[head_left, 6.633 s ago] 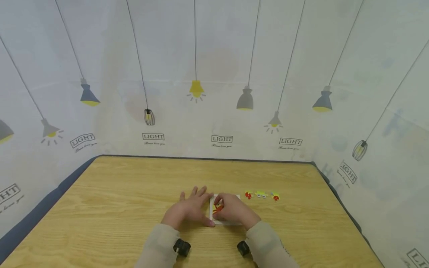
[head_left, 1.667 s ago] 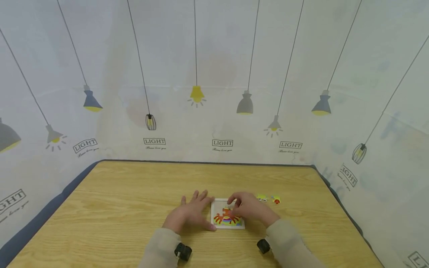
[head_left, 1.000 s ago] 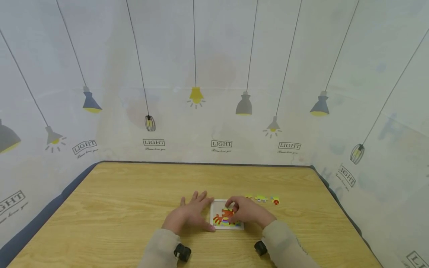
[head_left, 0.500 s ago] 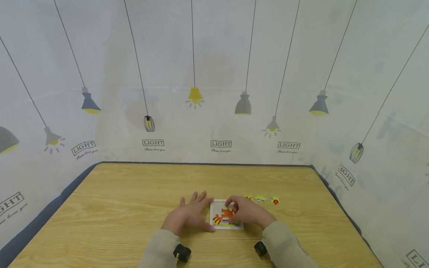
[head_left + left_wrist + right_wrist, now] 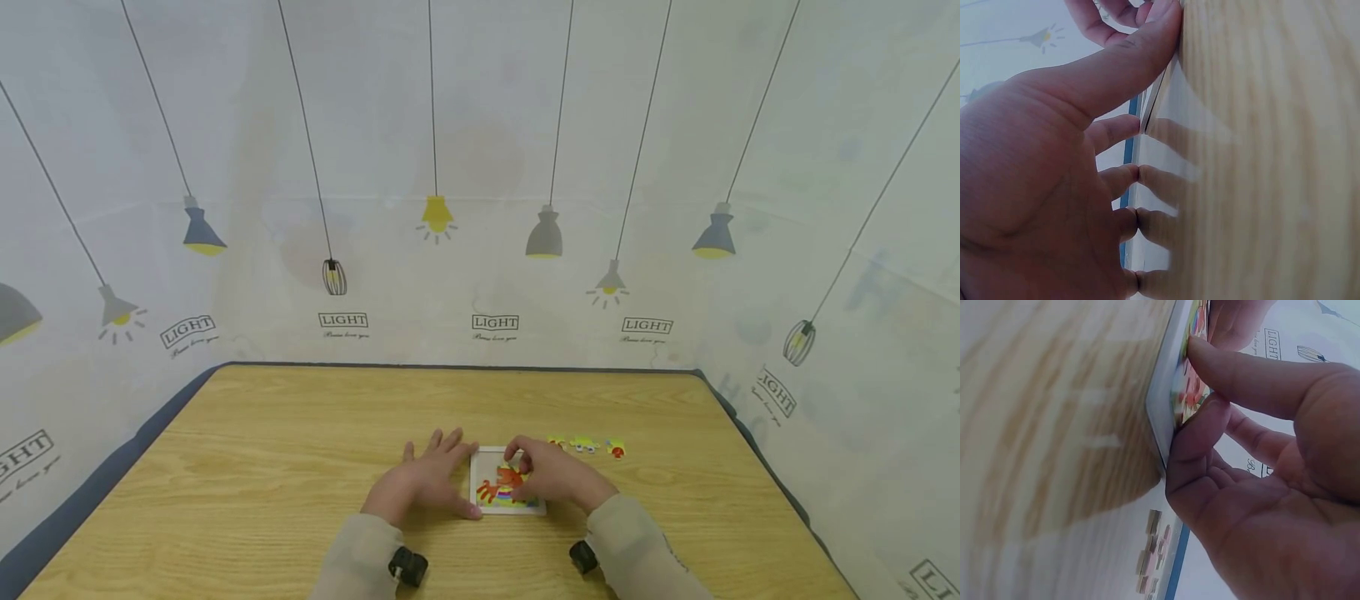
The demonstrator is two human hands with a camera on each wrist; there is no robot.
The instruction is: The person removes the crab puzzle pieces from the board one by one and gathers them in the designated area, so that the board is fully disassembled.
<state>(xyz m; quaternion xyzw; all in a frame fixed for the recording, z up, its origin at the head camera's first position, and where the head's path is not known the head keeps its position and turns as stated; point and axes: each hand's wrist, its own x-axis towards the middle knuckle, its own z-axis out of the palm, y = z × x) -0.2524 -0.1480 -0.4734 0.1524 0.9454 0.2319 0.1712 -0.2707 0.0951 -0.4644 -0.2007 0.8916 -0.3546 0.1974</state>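
Note:
A small square puzzle tray (image 5: 513,512) with a white rim lies on the table. In it are puzzle pieces (image 5: 487,492) forming part of a red crab-like picture on yellow and green; the tray's upper left is bare. My left hand (image 5: 422,477) lies spread along the left rim, thumb at the near corner, another fingertip at the far corner. Over the tray's right part, my right hand (image 5: 561,472) has bent fingers and pinches at a puzzle piece (image 5: 1192,387). In the right wrist view the thumb touches the picture; the fingers largely hide that piece.
Loose puzzle pieces lie right of the tray: a partly hidden one (image 5: 556,442), a yellow-green one (image 5: 584,445) and one with a red spot (image 5: 616,449). The wooden table (image 5: 300,450) meets a lamp-patterned curtain (image 5: 405,333) at the back.
Since the earliest frame my right hand has moved right, and more of the crab picture shows in the tray. Over the last second both hands have stayed almost still, the left holding its place throughout.

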